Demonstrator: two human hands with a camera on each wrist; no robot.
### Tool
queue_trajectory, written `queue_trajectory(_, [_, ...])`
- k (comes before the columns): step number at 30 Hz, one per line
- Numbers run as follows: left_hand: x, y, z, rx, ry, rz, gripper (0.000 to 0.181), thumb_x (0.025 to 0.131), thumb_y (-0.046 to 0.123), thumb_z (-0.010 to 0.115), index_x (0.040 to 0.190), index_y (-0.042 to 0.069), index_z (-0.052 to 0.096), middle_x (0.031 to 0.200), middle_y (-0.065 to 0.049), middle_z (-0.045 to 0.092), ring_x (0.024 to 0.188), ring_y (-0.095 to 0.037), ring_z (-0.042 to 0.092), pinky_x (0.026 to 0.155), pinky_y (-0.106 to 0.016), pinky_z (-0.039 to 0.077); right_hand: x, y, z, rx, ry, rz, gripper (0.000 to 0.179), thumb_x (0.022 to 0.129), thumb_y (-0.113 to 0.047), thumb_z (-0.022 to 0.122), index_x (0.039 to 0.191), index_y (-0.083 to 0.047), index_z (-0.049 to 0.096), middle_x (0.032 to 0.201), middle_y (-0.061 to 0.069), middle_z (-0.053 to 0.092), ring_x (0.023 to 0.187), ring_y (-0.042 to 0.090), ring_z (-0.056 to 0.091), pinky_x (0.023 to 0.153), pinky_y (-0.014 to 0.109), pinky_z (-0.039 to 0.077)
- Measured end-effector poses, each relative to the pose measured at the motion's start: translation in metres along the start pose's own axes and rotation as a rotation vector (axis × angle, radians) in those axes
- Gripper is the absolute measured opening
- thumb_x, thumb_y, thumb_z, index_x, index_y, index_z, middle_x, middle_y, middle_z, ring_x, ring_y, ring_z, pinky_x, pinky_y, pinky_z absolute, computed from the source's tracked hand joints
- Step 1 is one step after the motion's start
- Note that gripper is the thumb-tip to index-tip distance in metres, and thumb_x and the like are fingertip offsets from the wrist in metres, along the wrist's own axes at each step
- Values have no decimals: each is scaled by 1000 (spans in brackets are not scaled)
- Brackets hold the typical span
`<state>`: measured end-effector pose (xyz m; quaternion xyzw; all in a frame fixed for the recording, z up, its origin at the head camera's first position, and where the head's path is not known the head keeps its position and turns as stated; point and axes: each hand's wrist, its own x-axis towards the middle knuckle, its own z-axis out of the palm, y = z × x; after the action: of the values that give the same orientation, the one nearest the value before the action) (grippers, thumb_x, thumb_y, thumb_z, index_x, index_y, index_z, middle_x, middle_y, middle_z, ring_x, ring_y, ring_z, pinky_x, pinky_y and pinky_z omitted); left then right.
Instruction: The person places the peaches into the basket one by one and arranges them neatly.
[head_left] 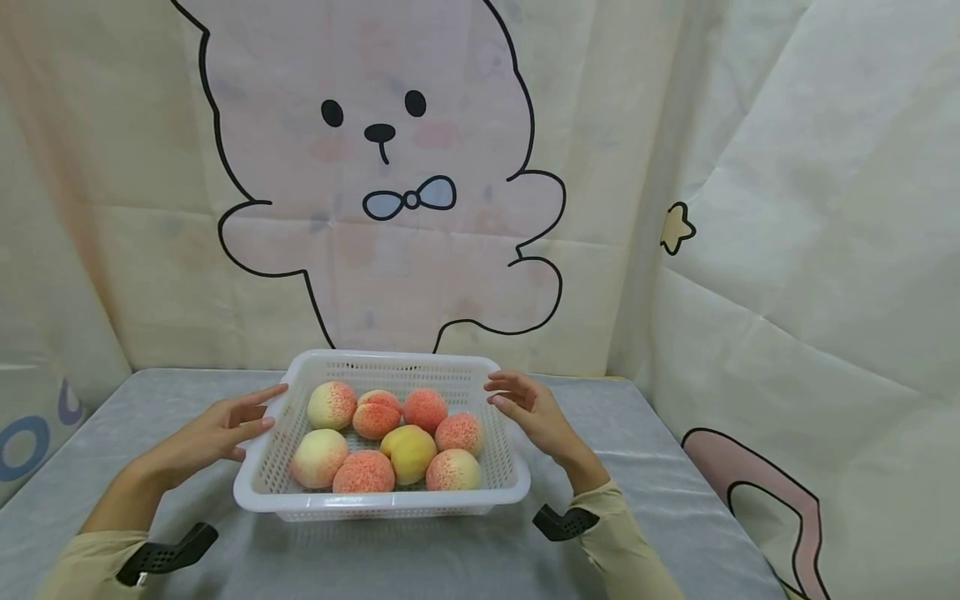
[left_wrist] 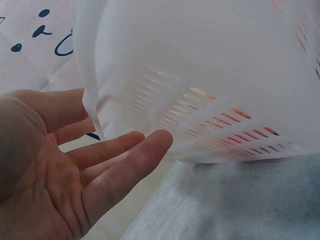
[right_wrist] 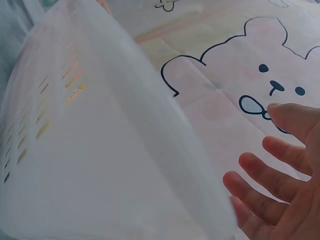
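Observation:
A white slotted plastic basket (head_left: 375,501) stands on the table, full of several peaches (head_left: 363,472), mostly red-pink or pale with red speckles. One yellow fruit (head_left: 408,454) sits among them. At the basket's left rim is my left hand (head_left: 217,429), its fingers extended; the left wrist view shows fingertips (left_wrist: 161,142) against the outer side wall below the rim. My right hand (head_left: 532,412) is by the right rim, fingers loosely bent and spread. In the right wrist view, its fingers (right_wrist: 270,165) lie just outside the basket wall (right_wrist: 125,165), gripping nothing.
A grey cloth (head_left: 600,433) covers the table. Behind it hangs a curtain (head_left: 585,275) with a cartoon bear, and another printed curtain (head_left: 810,250) closes off the right side. Black wrist devices (head_left: 168,554) sit on both sleeves.

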<state>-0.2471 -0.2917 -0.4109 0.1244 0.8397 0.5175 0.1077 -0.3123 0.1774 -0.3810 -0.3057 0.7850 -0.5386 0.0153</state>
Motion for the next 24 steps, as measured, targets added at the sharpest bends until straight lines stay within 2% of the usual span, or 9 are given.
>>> queue_trajectory(6, [0, 1, 0, 12, 4, 2, 71, 105, 29, 53, 163, 9, 15, 155, -37, 35, 123, -37, 61, 82, -52, 59, 0, -1, -2, -15, 2, 0, 37, 102, -12, 58, 138, -2, 54, 135, 25, 61, 120, 38, 63, 97, 22, 51])
queue_trajectory(13, [0, 3, 2, 35, 11, 4, 71, 105, 29, 53, 162, 8, 17, 155, -37, 34, 124, -40, 60, 81, -51, 60, -3, 4, -5, -38, 9, 2, 37, 102, -13, 59, 137, -3, 54, 135, 27, 60, 123, 51, 59, 102, 37, 54])
queue_trajectory(17, [-1, 5, 3, 69, 24, 27, 68, 105, 30, 54, 161, 5, 23, 154, -37, 36, 123, -41, 60, 80, -51, 61, -4, 6, -8, -40, 7, 5, 38, 102, -12, 59, 138, -2, 54, 136, 31, 58, 123, 53, 57, 101, 29, 53])
queue_trajectory(20, [-2, 6, 1, 96, 44, 40, 66, 105, 30, 54, 159, 4, 27, 154, -37, 37, 124, -46, 59, 79, -50, 61, -5, 6, -13, -54, 17, 7, 40, 103, -13, 58, 140, 0, 52, 136, 32, 57, 123, 50, 59, 98, 22, 51])
queue_trajectory(22, [-2, 8, 0, 107, 57, 37, 65, 105, 31, 53, 159, 3, 28, 154, -36, 37, 125, -50, 57, 78, -50, 61, -6, 6, -16, -70, 29, 12, 42, 103, -14, 58, 141, 1, 51, 137, 31, 58, 122, 47, 60, 98, 22, 51])
queue_trajectory(24, [-3, 9, -1, 124, 72, 35, 66, 105, 33, 53, 158, 2, 28, 154, -36, 38, 126, -53, 55, 78, -49, 61, -7, 6, -19, -90, 39, 16, 43, 103, -16, 58, 142, 2, 50, 137, 29, 58, 122, 43, 62, 100, 28, 52])
